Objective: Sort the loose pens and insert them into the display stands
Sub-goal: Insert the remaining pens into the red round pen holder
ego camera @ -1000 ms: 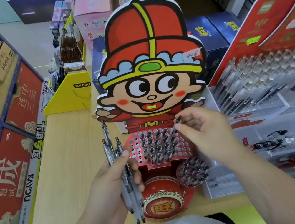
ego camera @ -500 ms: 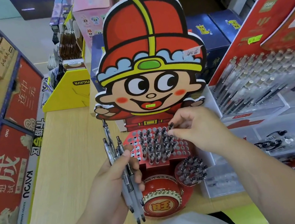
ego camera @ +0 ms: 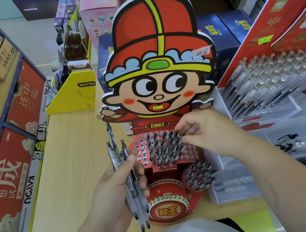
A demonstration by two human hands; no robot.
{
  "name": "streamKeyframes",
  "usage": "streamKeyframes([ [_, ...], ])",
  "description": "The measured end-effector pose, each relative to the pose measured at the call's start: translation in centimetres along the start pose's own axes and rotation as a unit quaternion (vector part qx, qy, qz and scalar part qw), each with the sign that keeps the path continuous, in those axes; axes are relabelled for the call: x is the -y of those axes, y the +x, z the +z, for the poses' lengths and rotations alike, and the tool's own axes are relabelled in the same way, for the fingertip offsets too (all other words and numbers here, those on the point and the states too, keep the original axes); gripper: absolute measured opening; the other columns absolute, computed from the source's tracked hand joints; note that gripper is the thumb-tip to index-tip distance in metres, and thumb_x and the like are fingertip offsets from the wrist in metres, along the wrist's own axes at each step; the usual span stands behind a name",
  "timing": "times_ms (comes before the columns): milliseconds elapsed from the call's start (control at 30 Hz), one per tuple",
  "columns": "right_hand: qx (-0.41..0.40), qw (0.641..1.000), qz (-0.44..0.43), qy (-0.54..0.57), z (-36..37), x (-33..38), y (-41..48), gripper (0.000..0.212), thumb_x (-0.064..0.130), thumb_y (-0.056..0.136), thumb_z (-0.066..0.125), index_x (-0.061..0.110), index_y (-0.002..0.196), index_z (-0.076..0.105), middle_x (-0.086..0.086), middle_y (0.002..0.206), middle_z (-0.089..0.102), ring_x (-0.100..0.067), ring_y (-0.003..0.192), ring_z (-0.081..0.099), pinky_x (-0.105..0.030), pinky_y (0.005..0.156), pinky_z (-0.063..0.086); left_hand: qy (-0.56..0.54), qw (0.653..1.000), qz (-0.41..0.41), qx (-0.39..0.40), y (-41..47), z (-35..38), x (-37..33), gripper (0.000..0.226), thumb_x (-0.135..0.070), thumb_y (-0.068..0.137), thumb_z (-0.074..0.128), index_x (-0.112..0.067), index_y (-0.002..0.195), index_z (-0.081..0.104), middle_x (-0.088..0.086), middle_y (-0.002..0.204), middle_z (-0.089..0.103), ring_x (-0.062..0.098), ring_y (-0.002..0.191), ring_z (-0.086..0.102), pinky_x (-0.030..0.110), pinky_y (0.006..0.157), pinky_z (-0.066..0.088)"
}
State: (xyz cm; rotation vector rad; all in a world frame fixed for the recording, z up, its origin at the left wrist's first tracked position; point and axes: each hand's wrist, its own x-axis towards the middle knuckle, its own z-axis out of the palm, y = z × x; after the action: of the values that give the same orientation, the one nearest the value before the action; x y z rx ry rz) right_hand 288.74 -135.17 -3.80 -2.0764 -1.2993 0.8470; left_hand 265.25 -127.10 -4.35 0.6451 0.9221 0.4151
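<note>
A red display stand with a cartoon-figure backboard stands on the wooden table. Its perforated red rack holds several black-capped pens upright in the middle holes. My right hand is at the rack's right side, its thumb and fingertips pinching the top of a pen that stands in a hole there. My left hand grips a bunch of loose clear pens left of the rack, tips pointing down. A small round holder full of pens sits beside the red drum.
Clear tiered stands filled with pens crowd the right side, close to my right forearm. A yellow box stands behind on the left. Blue shelving with red boxes lines the left aisle.
My right hand has lowered its pen from above the rack down into a hole on the right side. My left hand has kept its bunch in the same place.
</note>
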Motion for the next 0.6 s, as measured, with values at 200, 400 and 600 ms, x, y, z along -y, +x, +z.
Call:
streamKeyframes([
  [200, -0.008, 1.000, -0.008, -0.009, -0.39, 0.33, -0.71, 0.027, 0.020, 0.094, 0.065, 0.035, 0.116, 0.071, 0.020, 0.094, 0.071, 0.003, 0.088, 0.066, -0.029, 0.086, 0.056, 0.003, 1.000, -0.002, -0.002, -0.11, -0.24, 0.31, 0.043, -0.025, 0.088, 0.063, -0.009, 0.128, 0.063, 0.009, 0.076, 0.054, 0.021, 0.055, 0.046, 0.033, 0.046, 0.043],
  [400, -0.013, 0.999, -0.024, -0.038, -0.40, 0.52, -0.50, 0.022, 0.025, 0.093, 0.069, 0.035, 0.112, 0.073, 0.022, 0.091, 0.068, 0.005, 0.087, 0.062, -0.025, 0.081, 0.055, 0.010, 1.000, -0.002, 0.008, -0.26, -0.22, 0.36, 0.046, -0.026, 0.085, 0.065, -0.010, 0.128, 0.063, 0.008, 0.075, 0.054, 0.021, 0.055, 0.046, 0.033, 0.046, 0.042],
  [600, -0.018, 0.996, -0.038, -0.076, -0.20, 0.65, -0.31, 0.016, 0.022, 0.092, 0.070, 0.033, 0.102, 0.074, 0.017, 0.084, 0.067, 0.001, 0.080, 0.062, -0.028, 0.075, 0.055, 0.006, 0.997, -0.021, 0.076, -0.79, -0.38, 0.13, 0.039, -0.026, 0.083, 0.075, -0.010, 0.118, 0.069, 0.009, 0.074, 0.048, 0.021, 0.054, 0.043, 0.033, 0.046, 0.042],
])
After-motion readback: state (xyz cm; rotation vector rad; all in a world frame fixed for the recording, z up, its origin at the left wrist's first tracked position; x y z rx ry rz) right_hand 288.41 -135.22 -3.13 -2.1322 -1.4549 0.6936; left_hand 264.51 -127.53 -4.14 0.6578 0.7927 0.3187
